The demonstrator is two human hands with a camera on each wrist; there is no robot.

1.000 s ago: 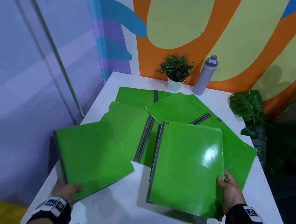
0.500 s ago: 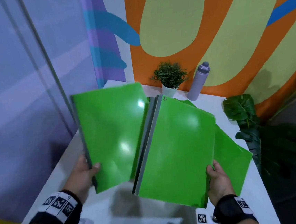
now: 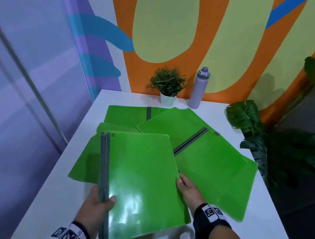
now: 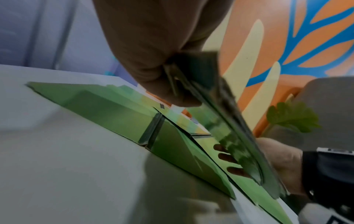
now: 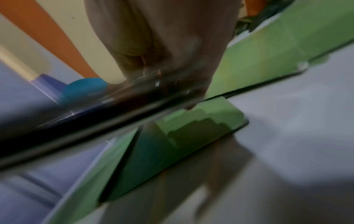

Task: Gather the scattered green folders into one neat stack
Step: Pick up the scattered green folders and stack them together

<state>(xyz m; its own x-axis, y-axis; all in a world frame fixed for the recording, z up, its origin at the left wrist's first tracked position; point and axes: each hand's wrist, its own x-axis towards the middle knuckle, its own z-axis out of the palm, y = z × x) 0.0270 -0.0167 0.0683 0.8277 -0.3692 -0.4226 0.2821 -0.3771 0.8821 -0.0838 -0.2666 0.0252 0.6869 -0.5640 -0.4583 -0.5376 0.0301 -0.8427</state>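
Two green folders (image 3: 141, 180) with grey spines are held one on top of the other above the white table (image 3: 46, 216). My left hand (image 3: 99, 200) grips their spine edge, thumb on top. My right hand (image 3: 186, 186) grips the opposite edge, fingers underneath. In the left wrist view the held folders (image 4: 229, 133) run from my left hand (image 4: 162, 75) down to my right hand (image 4: 275, 160). Several more green folders (image 3: 210, 158) lie scattered and overlapping on the table behind. The right wrist view is blurred; my right hand (image 5: 172, 68) holds the dark folder edge (image 5: 95, 115).
A small potted plant (image 3: 168, 85) and a lilac bottle (image 3: 199, 88) stand at the table's far edge against the orange and yellow wall. A large leafy plant (image 3: 259, 128) crowds the table's right side. A purple wall runs along the left.
The two folders, held side by side before, have come together into one pile. They have tilted back down flatter, closer to me, uncovering the scattered folders behind.
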